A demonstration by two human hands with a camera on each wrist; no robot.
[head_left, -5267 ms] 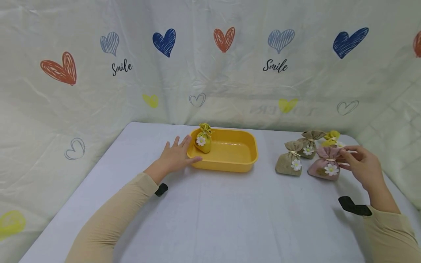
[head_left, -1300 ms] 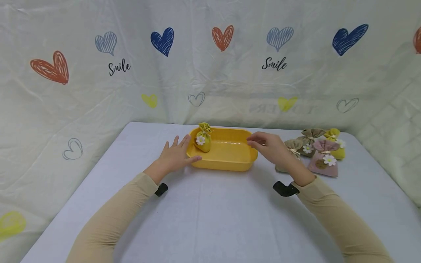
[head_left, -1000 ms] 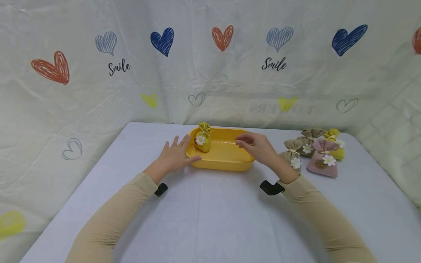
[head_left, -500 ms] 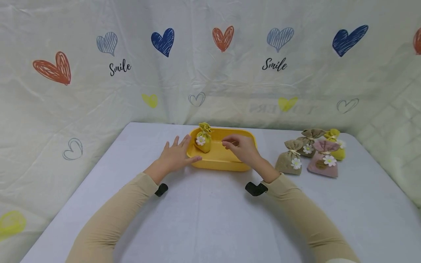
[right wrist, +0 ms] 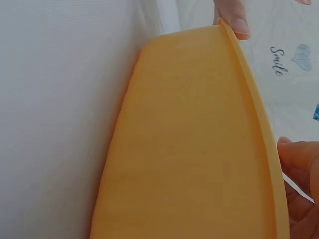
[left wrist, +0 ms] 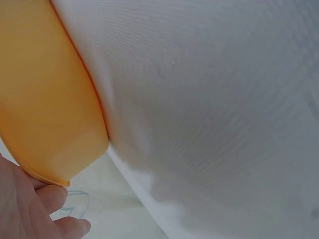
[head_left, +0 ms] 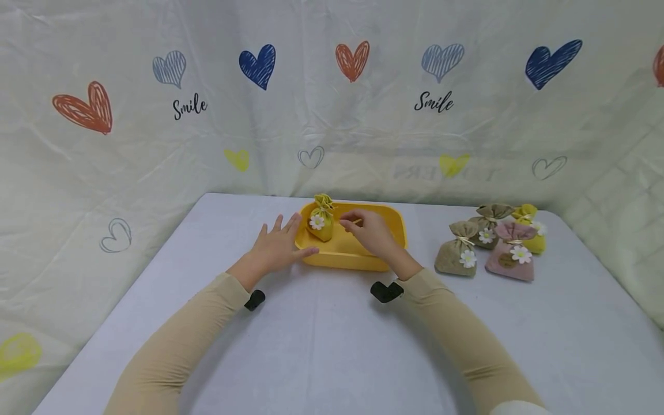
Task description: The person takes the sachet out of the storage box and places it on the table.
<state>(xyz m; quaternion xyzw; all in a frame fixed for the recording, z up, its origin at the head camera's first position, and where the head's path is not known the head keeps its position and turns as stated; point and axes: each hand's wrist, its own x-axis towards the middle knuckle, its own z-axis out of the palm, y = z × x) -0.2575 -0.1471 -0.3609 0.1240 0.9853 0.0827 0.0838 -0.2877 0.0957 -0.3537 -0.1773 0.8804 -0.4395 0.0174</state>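
Note:
A yellow plastic tray [head_left: 346,261] stands near the back of the table. Upright in its left end is a yellow-green drawstring pouch [head_left: 323,223] with a white flower. My left hand [head_left: 275,245] lies against the tray's left end, fingers spread; the left wrist view shows its fingertips [left wrist: 52,198] at the rim. Over the middle of the tray is my right hand [head_left: 370,231], fingers loosely bent and nothing seen in them, its fingertips just right of the pouch. In the right wrist view the right thumb [right wrist: 295,153] shows beside the tray's rim.
To the right stand a beige pouch [head_left: 450,258], a pink pouch [head_left: 504,259], a brown pouch [head_left: 490,216] behind them and a yellow pouch [head_left: 534,244] at the back. A backdrop sheet [head_left: 378,132] printed with hearts hangs behind the white table [head_left: 321,334].
My right hand has left the pink pouch, which stays on the table, and moved left over the tray toward the yellow-green pouch. My left hand has stayed at the tray's left end.

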